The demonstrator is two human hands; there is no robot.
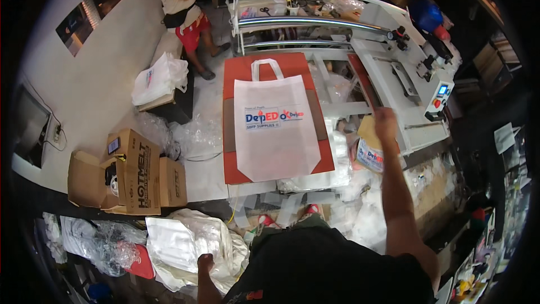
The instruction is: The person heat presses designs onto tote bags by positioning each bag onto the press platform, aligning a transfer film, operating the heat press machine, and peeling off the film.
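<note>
Flat on the red platen [239,67] lies the printed white bag [278,149], handles pointing away from you. Your right hand [385,125] is nearest the printed sheets [369,156]; your left hand [206,261] is at the pale plastic sack [238,253], which contains a white stack [171,243]. Whether either hand grasps anything cannot be determined. To your left, the open cardboard box [142,171] contains a white object [114,186], partly hidden.
</note>
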